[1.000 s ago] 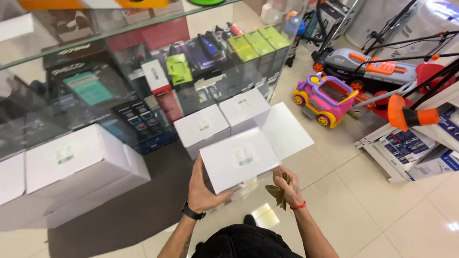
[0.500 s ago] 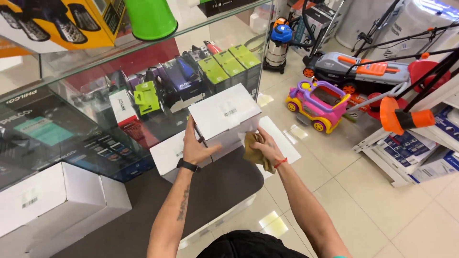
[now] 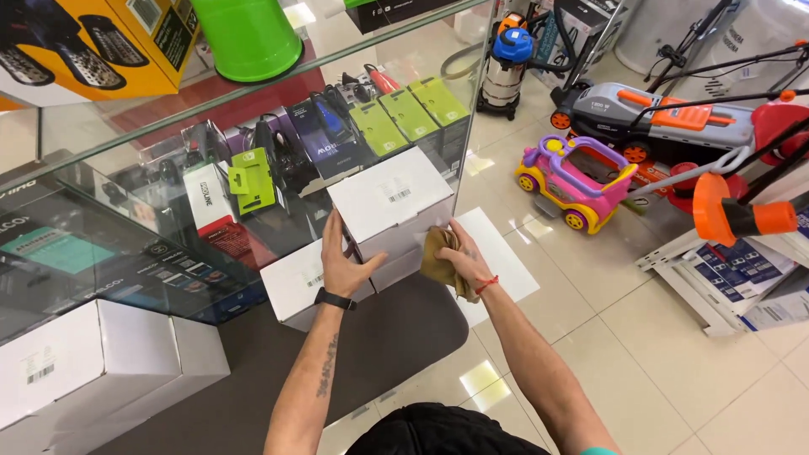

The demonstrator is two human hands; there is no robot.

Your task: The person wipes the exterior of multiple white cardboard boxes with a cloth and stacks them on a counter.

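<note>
Against the glass display case (image 3: 253,168), you hold a white cardboard box (image 3: 389,202) raised off the floor, with one corner tipped toward you. Your left hand (image 3: 347,263) is spread flat on the box's near left side, palm pressing in and thumb stretched along the bottom edge, so it appears to take the weight and keep the box from turning. Your right hand (image 3: 462,257) is curled round a crumpled tan cloth (image 3: 440,259) and presses it to the box's right face, fingers closed on the fabric; holding the box up at this angle seems to bring that face within easy reach of the cloth.

Directly beneath the raised box, a second white box (image 3: 299,286) sits on a dark grey floor mat (image 3: 388,337), partly hidden by your left forearm. A flat white panel (image 3: 501,257) lies on the tiles just right of your right hand. Two more white boxes (image 3: 101,362) stand at the lower left, well apart from your hands. Behind the glass are dark and green product packages. Farther right stand a pink and yellow toy car (image 3: 577,173) and a grey and orange lawn mower (image 3: 666,122).
</note>
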